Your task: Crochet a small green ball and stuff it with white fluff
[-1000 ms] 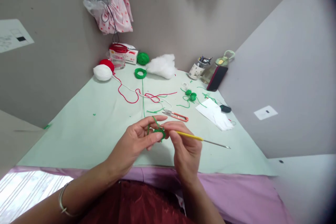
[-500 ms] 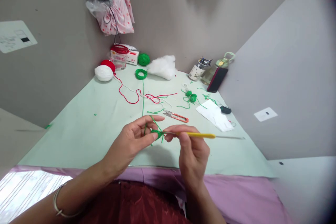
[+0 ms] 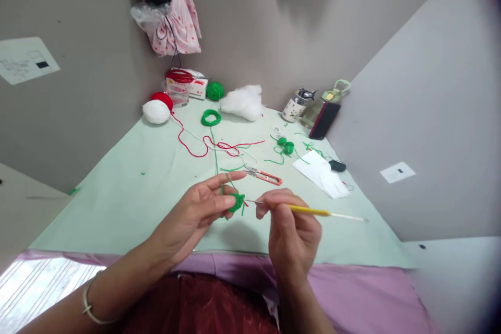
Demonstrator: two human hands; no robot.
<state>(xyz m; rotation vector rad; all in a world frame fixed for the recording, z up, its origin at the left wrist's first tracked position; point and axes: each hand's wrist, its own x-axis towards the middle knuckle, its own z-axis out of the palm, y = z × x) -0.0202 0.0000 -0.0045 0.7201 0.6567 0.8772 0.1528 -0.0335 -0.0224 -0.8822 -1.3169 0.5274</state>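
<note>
Between the thumb and fingers of my left hand is a small green crochet piece, partly covered by the thumb. Green yarn runs over the stretched index finger and back to a loose green yarn coil on the table. My right hand grips a yellow-handled crochet hook like a pencil. The hook's thin metal tip points left at the edge of the green piece; whether it sits in a stitch I cannot tell. A small bit of red shows beside the tip.
Orange thread snips lie just beyond my hands. White yarn and red yarn sit back left, their strands crossing the table. White stuffing, small green balls, white paper, a pen cup and a phone stand or lie farther off.
My right hand has shifted slightly right and down with the hook, whose handle now tilts lower at its right end. More of the green piece shows at my left fingertips. The view has shifted slightly.
</note>
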